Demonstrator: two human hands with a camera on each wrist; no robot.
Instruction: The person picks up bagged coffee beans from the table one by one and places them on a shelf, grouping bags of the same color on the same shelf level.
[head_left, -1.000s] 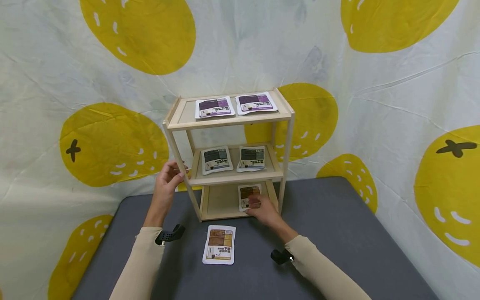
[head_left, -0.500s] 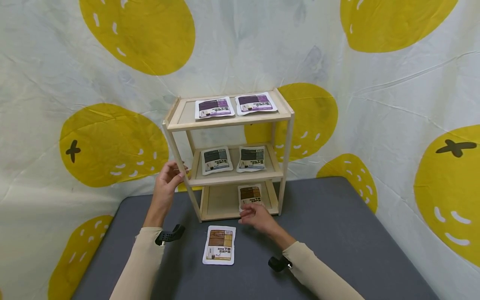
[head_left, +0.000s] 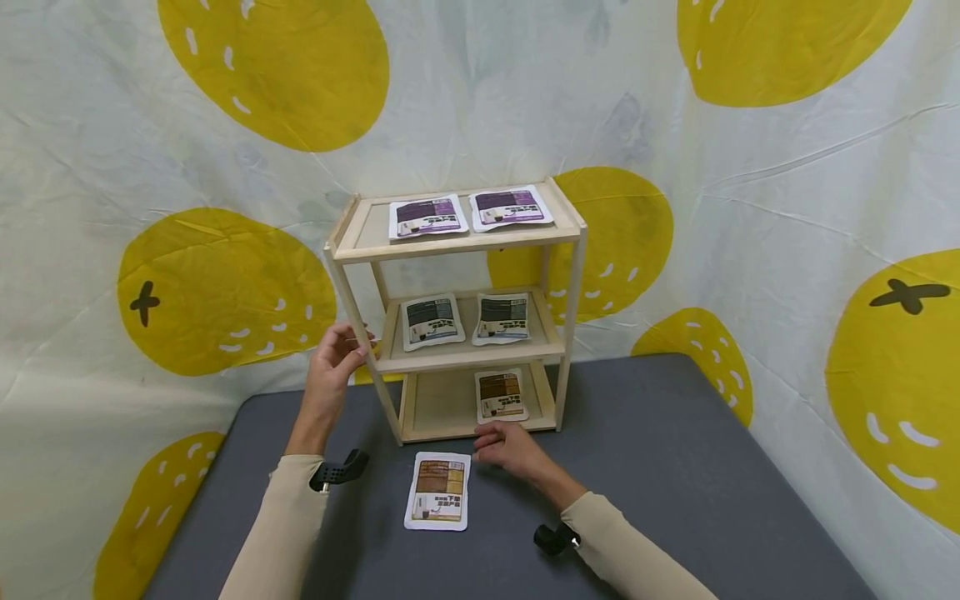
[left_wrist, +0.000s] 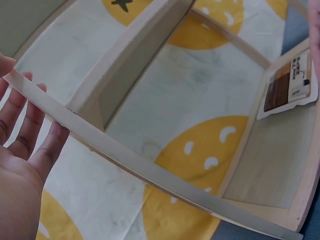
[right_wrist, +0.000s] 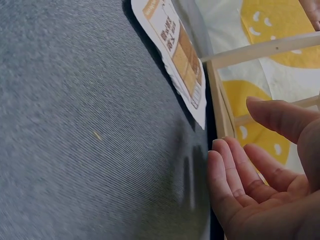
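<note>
A three-tier wooden shelf [head_left: 465, 359] stands at the back of the table. My left hand [head_left: 330, 372] holds its left front post, thumb on one side and fingers on the other in the left wrist view. On the bottom tier, to the right, lies a brown-labelled pouch [head_left: 501, 395]. A second brown-labelled pouch [head_left: 438, 492] lies flat on the table before the shelf. Between these two pouches hovers my right hand [head_left: 512, 454], near the shelf's front edge. Its fingers [right_wrist: 224, 175] are loosely bent, with nothing held.
Two purple-labelled pouches [head_left: 513, 207] lie side by side on the top tier. The middle tier bears two dark-labelled pouches [head_left: 502, 318]. A dark grey table [head_left: 660, 467] extends around the shelf, and a cloth with yellow fruit prints [head_left: 525, 100] hangs behind.
My right hand has drawn back from the pouch on the bottom tier, toward the front and slightly left, baring that pouch. My left hand has stayed at the post.
</note>
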